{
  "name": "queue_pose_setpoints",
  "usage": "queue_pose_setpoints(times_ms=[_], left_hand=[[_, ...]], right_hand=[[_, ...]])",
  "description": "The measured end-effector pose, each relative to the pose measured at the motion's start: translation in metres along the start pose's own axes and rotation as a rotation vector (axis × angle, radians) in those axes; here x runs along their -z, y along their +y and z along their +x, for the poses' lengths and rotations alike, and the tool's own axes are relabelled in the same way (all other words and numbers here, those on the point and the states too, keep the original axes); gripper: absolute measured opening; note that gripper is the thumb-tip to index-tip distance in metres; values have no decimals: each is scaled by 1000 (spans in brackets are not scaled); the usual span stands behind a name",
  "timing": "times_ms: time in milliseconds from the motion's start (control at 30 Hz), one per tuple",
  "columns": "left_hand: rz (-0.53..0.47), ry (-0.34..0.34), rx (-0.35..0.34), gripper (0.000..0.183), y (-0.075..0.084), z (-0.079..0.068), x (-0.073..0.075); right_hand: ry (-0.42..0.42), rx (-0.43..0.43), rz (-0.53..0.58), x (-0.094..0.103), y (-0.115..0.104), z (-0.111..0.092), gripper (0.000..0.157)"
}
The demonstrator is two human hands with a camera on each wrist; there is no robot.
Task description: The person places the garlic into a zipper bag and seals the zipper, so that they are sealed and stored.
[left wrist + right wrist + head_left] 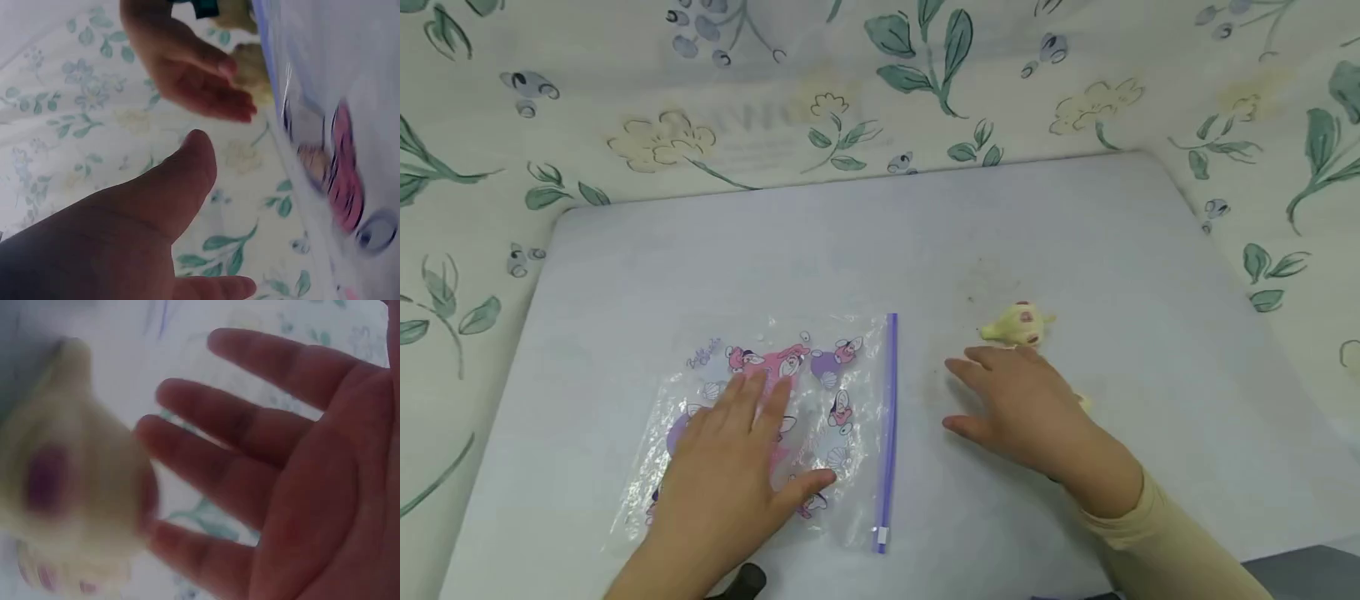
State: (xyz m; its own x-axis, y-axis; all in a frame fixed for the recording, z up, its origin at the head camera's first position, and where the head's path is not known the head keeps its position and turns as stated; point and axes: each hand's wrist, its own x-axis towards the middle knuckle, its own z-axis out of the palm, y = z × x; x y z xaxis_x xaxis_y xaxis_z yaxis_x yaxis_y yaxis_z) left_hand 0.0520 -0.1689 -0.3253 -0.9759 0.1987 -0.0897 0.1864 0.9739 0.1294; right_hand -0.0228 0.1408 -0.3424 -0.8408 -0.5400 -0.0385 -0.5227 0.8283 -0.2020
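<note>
My left hand [730,467] is spread flat over a clear zip bag [850,433] with pink and purple cartoon prints and a purple slider strip. No object is gripped in it. To the right of the bag, my right hand [1026,408] hovers with loosely extended fingers beside a pale yellow, pear-shaped thing [1018,325] with reddish-purple patches. In the right wrist view, the fingertips come right up to this blurred yellow thing [94,462], and nothing is grasped. A second pale yellow piece [69,569] shows below it there; in the head view my right hand mostly hides that piece.
A white table board [820,250] with rounded corners lies under everything. Floral fabric [790,92] hangs behind it and at both sides. Small dark crumbs [972,298] lie near the yellow thing. A black rounded object [748,579] shows beside my left wrist.
</note>
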Motion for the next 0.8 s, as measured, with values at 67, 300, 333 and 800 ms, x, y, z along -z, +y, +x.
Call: queue_pose_setpoints(times_ms=[67,300,333,800], left_hand=[[-9,4,-59,103,9,1,-12],[46,-30,-140,97,26,10,-46],[63,-26,-146,97,28,11,-49],[65,50,-87,72,71,23,-47]], right_hand=[[-4,68,-22,-5,-5,0,66],[5,51,-114,-10,-10,3,66],[-5,35,-115,-9,-8,4,66],[-35,1,-106,-14,4,7,70]])
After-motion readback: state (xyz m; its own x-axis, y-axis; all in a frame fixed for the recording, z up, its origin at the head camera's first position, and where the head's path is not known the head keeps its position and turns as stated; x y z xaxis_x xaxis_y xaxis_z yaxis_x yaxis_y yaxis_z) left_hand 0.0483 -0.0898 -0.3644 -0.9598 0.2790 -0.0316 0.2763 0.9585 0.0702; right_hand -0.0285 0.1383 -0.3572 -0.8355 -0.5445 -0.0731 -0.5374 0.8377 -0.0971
